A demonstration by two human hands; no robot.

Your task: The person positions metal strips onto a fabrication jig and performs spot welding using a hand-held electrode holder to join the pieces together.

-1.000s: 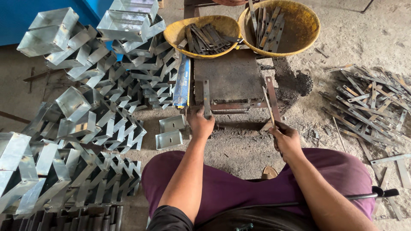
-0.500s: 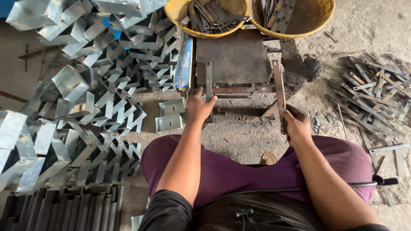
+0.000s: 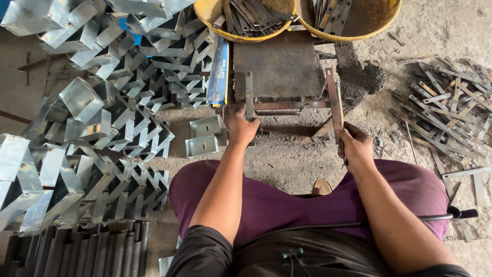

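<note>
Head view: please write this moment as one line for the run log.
left hand: holds metal strip on block | right hand: grips long strip | yellow tubs: strips

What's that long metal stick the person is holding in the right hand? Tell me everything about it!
The flat metal strip is long, thin and narrow, grey with rusty brown patches, and looks like steel. The right hand grips its near end, fingers wrapped around it. It runs away from the person, almost straight, and its far end lies beside the dark block, by that block's right edge. It looks like the strips in the pile on the ground further right.
</note>
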